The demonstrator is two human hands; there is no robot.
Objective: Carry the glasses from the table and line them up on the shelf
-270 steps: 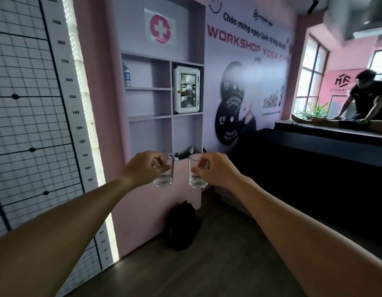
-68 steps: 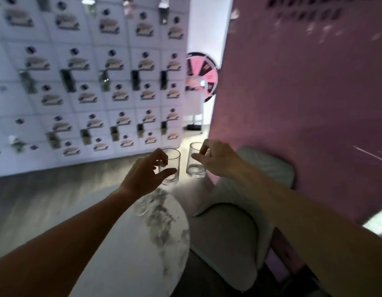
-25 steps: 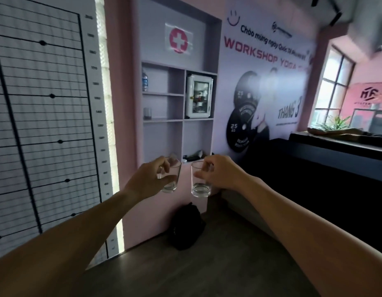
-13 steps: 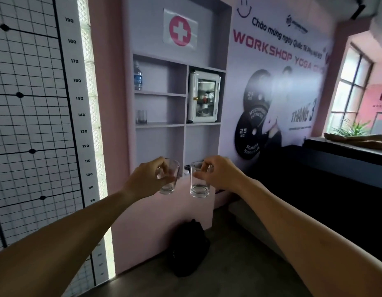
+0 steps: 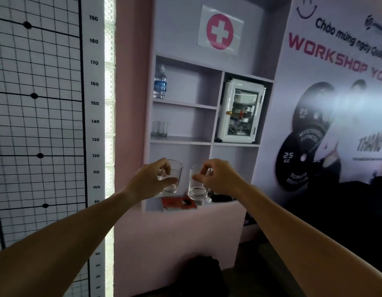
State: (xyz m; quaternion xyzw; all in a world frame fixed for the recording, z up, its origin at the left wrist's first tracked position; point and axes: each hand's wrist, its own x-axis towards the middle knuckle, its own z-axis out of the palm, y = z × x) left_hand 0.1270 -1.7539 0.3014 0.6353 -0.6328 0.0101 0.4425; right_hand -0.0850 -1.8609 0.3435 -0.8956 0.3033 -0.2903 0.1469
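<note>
A white height chart (image 5: 38, 125) with a black grid and numbered scale fills the left of the frame. A large printed banner (image 5: 335, 103) reading WORKSHOP covers the right side. Between them, at centre, a recessed pale shelf unit (image 5: 183, 141) sits in the pink wall, with a red-and-white cross sign (image 5: 220, 31) above it. Two bare forearms reach in from the lower corners toward the middle of the frame. A dark bag (image 5: 198, 275) lies on the floor at bottom centre. A white glass-door cabinet (image 5: 239, 110) stands in the upper right compartment. The left hand (image 5: 147, 183) curls fingers and thumb round a clear glass (image 5: 173, 179), tilted slightly, in front of the lowest left compartment. The right hand (image 5: 220, 179) pinches the rim of a second glass (image 5: 196, 187), upright, just right of the first, the two apart. A red booklet (image 5: 178, 203) lies on the bottom ledge below them. A water bottle (image 5: 160, 82) stands in the upper left compartment. Two shelved glasses (image 5: 160, 128) stand side by side at the left end of the middle shelf.
</note>
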